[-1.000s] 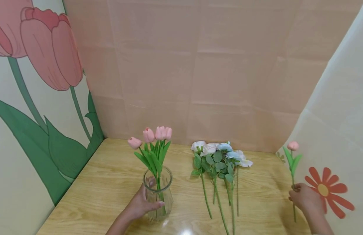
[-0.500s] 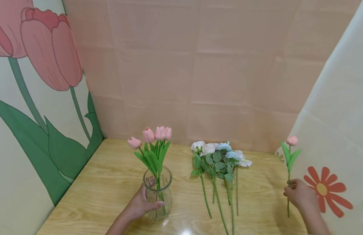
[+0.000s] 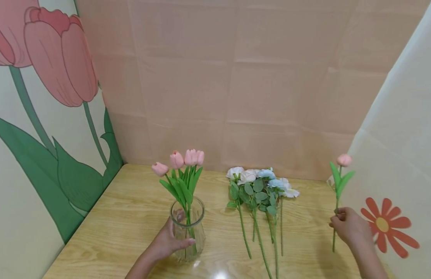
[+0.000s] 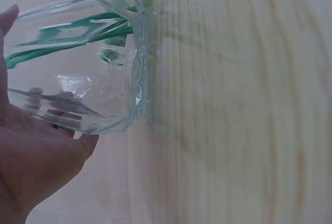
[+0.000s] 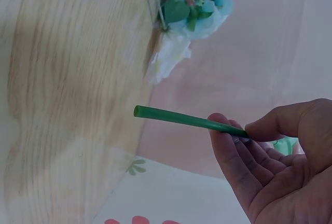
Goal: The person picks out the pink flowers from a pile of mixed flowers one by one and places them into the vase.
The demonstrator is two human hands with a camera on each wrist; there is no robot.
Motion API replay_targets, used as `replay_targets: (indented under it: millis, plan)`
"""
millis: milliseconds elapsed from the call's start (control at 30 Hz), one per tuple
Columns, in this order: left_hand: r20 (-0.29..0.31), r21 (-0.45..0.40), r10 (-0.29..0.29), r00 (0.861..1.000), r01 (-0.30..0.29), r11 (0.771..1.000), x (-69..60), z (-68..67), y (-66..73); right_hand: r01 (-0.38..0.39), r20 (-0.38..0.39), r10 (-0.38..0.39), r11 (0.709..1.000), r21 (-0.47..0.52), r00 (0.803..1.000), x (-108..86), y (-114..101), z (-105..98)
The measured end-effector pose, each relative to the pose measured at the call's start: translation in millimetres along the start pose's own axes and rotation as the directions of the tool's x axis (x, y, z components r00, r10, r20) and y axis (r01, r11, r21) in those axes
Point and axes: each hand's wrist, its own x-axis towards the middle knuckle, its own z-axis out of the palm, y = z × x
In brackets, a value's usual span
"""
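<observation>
My left hand (image 3: 170,239) grips a clear glass vase (image 3: 198,243) by its side, thumb across the front and fingers round the back. Several pink tulips (image 3: 176,160) with green leaves stand in it, their stems showing through the glass. In the left wrist view the faceted vase (image 4: 88,79) fills the space before the palm. At the right, my right hand (image 3: 352,228) pinches the stem of a single pink tulip (image 3: 344,160), held upright. Its lower stem (image 5: 176,117) pokes out past the thumb and fingertips in the right wrist view.
Between the hands lies a bunch of white and light blue flowers (image 3: 260,190), stems toward the front of the wooden table (image 3: 124,217). A plain pinkish backdrop (image 3: 236,85) rises behind. Printed sheets hang at the left (image 3: 62,58) and right (image 3: 403,155).
My right hand has moved left and slightly up with the tulip, away from the right-hand sheet. The left hand and vase have stayed in place.
</observation>
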Motion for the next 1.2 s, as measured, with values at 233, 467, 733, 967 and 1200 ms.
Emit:
replay_targets:
  millis: [233, 467, 733, 967, 1200]
  plan:
    - [-0.012, 0.000, -0.002, 1.000, 0.002, 1.000, -0.1, 0.5, 2.0, 0.012, -0.035, -0.011, 1.000, 0.010, 0.999, -5.3, -17, 1]
    - [-0.011, 0.002, -0.001, 1.000, 0.001, 1.000, -0.9, 0.0, 3.1, 0.022, -0.041, -0.021, 0.999, 0.031, 0.999, -11.5, -32, 2]
    - [-0.010, -0.008, -0.004, 1.000, 0.004, 1.000, -0.7, -0.4, 1.3, 0.048, -0.047, -0.045, 0.998, 0.049, 0.998, -17.6, -47, 5]
    - [-0.008, -0.004, -0.004, 1.000, 0.004, 1.000, -0.5, -0.4, 1.6, 0.072, -0.094, -0.068, 0.997, 0.032, 0.993, -21.9, -53, 10]
    - [0.007, -0.006, 0.021, 1.000, -0.021, 1.000, -0.3, -0.6, -0.3, 0.078, -0.120, -0.073, 0.996, 0.040, 0.990, -25.1, -58, 13]
